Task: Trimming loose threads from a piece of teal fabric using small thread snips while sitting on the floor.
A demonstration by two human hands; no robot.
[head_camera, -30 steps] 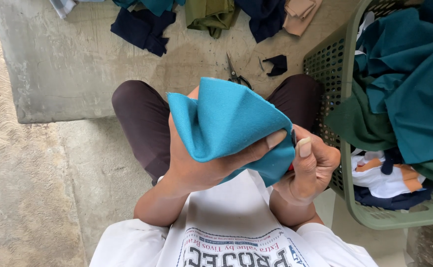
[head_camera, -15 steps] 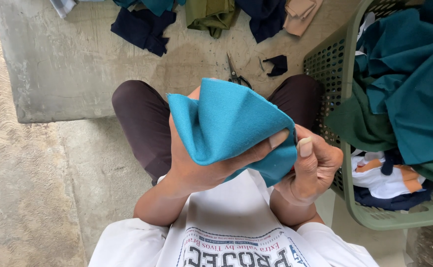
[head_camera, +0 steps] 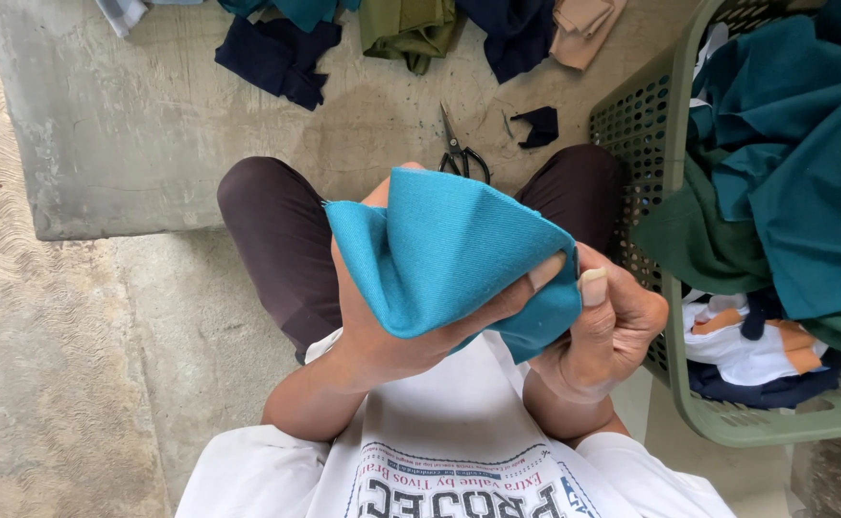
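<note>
Head cam looking straight down at the lap: one piece of turquoise cloth (head_camera: 449,254) is bunched up between both hands, right over the knees. It's a plain woven fabric with a fine twill look, folded into a couple of soft ridges, no print on it. The left hand (head_camera: 391,326) has its grip wrapped round the cloth from below, thumb pressing across the front fold. The right hand (head_camera: 612,326) has its grip pinched on the cloth's right edge, thumb up with a long nail showing.

Counting the rest: one pair of scissors (head_camera: 459,153) lies on the concrete floor (head_camera: 152,125) just past the knees, and one small dark scrap (head_camera: 540,125) sits near it. One green plastic basket (head_camera: 651,125) stands on the right, stuffed with teal, dark green, white and orange fabric. Along the top edge I can make out roughly five loose pieces: navy (head_camera: 281,58), teal, olive (head_camera: 406,29), another navy, and a peach one (head_camera: 583,24).
</note>
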